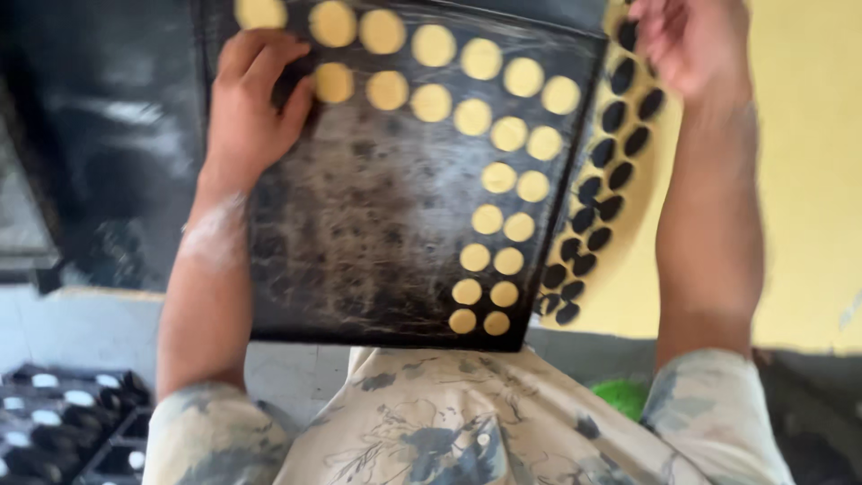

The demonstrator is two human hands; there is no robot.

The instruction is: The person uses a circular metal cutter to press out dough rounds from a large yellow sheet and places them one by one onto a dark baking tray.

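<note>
On the big dark metal baking tray (386, 216), small round yellow dough discs (509, 135) line the far and right edges; the middle is bare. Right of the tray lies yellow dough sheet (808, 180) with cut holes. Left hand (251, 108) presses flat on the tray's far left corner. Right hand (691, 40) hovers loosely open, holding nothing.

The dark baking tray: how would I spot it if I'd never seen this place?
Look between the person's two arms: the baking tray is a big, black, stained square. Pale yellow dough rounds line its far and right edges, unlike the yellow dough sheet beside it, punched with dark holes.
</note>
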